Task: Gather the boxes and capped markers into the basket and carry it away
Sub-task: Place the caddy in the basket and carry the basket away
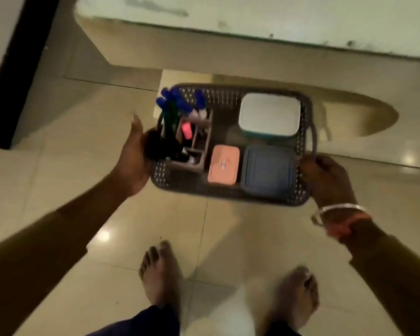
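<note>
The basket point(228, 190) is held level above the tiled floor point(204, 226), not touching it. The left hand point(134, 161) grips its left end; the right hand point(325, 180) curls round its right handle. Inside, capped markers point(177, 100) stand at the left; a white box point(269, 115), pink box point(223, 164) and grey-blue box point(268, 172) lie right. Judged stiff, light, top-heavy at the markers: best carried by both ends, level.

Glossy beige tiled floor point(58, 170), two bare feet point(159, 275) on it, possibly a platform point(252, 15) beyond

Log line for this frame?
phase: carry | basket: loaded, lifted | left hand: holds left end | right hand: grips right end
</note>
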